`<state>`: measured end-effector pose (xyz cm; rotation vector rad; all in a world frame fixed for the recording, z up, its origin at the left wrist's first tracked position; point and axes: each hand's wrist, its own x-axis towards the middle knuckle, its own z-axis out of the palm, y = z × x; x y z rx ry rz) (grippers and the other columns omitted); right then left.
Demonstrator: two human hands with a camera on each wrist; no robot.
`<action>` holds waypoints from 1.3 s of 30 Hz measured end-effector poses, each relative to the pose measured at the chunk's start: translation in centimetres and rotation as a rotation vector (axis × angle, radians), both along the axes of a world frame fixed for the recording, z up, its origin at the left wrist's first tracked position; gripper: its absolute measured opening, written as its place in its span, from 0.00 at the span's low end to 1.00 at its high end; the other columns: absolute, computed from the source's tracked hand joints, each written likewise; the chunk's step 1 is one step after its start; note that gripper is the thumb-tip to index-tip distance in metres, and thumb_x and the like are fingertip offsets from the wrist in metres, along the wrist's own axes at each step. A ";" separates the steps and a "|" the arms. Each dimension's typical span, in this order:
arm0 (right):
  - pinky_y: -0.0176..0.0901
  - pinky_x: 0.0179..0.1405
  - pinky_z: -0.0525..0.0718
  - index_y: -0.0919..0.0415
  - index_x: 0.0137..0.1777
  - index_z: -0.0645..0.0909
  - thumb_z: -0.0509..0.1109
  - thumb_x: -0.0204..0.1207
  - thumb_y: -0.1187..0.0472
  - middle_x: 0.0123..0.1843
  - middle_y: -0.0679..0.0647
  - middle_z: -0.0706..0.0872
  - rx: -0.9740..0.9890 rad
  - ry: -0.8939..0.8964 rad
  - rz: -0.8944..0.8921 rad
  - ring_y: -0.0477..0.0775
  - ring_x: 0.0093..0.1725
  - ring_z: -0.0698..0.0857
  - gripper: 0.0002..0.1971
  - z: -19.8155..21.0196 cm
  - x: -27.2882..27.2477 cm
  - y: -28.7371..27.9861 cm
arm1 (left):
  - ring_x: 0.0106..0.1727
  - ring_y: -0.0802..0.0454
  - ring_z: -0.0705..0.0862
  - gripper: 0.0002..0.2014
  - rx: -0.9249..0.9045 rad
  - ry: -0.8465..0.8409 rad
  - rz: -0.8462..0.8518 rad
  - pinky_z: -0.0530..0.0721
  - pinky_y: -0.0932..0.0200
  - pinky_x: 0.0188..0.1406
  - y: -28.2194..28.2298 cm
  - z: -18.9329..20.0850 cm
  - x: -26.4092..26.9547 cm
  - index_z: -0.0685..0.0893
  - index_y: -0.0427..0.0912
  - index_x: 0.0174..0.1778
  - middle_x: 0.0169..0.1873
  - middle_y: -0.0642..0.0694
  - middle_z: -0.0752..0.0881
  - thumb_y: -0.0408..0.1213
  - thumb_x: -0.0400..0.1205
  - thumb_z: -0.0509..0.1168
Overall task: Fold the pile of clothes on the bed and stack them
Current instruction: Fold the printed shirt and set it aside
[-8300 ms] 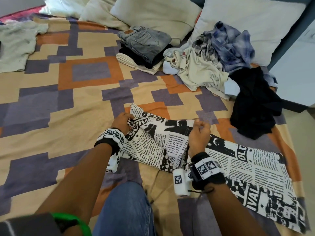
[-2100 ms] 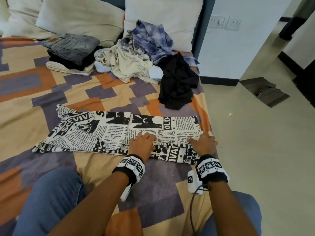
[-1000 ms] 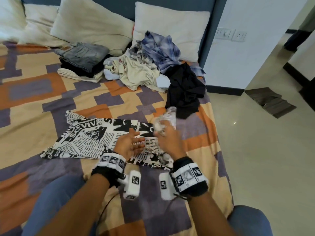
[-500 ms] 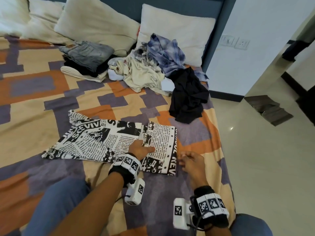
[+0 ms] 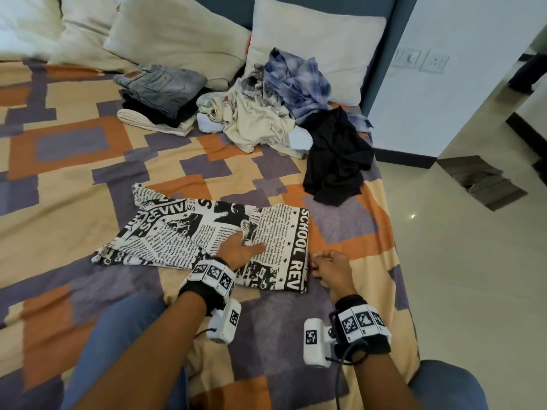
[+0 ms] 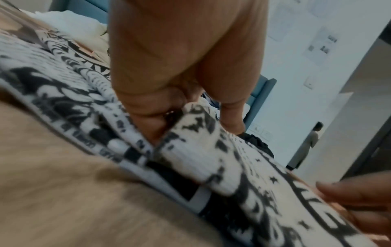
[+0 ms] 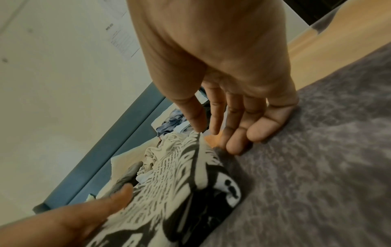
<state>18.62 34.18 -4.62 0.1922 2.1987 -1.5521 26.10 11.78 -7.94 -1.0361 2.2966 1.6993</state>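
Two hands are showing: the left hand (image 5: pixel 236 250) and the right hand (image 5: pixel 333 269). One newspaper-print garment (image 5: pixel 183 232) is lying nearest them on the patchwork bedspread (image 5: pixel 74 184). One folded stack (image 5: pixel 159 96) and one unfolded pile (image 5: pixel 281 113) are lying beyond it. Four pillows (image 5: pixel 319 39) are leaning behind them.

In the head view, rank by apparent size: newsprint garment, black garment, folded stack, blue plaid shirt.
1. Newsprint garment, though it lies nearest the camera.
2. Black garment and folded stack look alike; unranked.
3. Blue plaid shirt, partly buried.
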 end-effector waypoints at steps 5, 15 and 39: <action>0.37 0.30 0.75 0.56 0.43 0.81 0.69 0.81 0.60 0.45 0.55 0.89 0.011 0.008 0.065 0.48 0.36 0.83 0.05 0.7 -0.2 -0.5 | 0.62 0.42 0.85 0.24 0.063 0.106 -0.002 0.79 0.42 0.69 0.9 4.4 -0.8 0.85 0.43 0.61 0.58 0.45 0.88 0.54 0.74 0.75; 0.40 0.33 0.79 0.57 0.45 0.81 0.68 0.83 0.58 0.46 0.56 0.89 0.041 0.028 0.114 0.51 0.39 0.84 0.06 0.3 -0.4 -0.5 | 0.69 0.38 0.79 0.23 -0.221 -0.024 0.124 0.74 0.49 0.71 0.8 3.7 0.6 0.81 0.40 0.70 0.67 0.40 0.83 0.48 0.82 0.68; 0.62 0.45 0.91 0.62 0.35 0.84 0.76 0.67 0.68 0.36 0.58 0.90 -0.030 0.107 -0.154 0.62 0.39 0.91 0.04 7.6 -3.5 1.2 | 0.77 0.43 0.71 0.23 -0.505 0.176 -0.460 0.70 0.47 0.75 8.4 4.7 1.6 0.75 0.51 0.77 0.79 0.45 0.70 0.52 0.86 0.59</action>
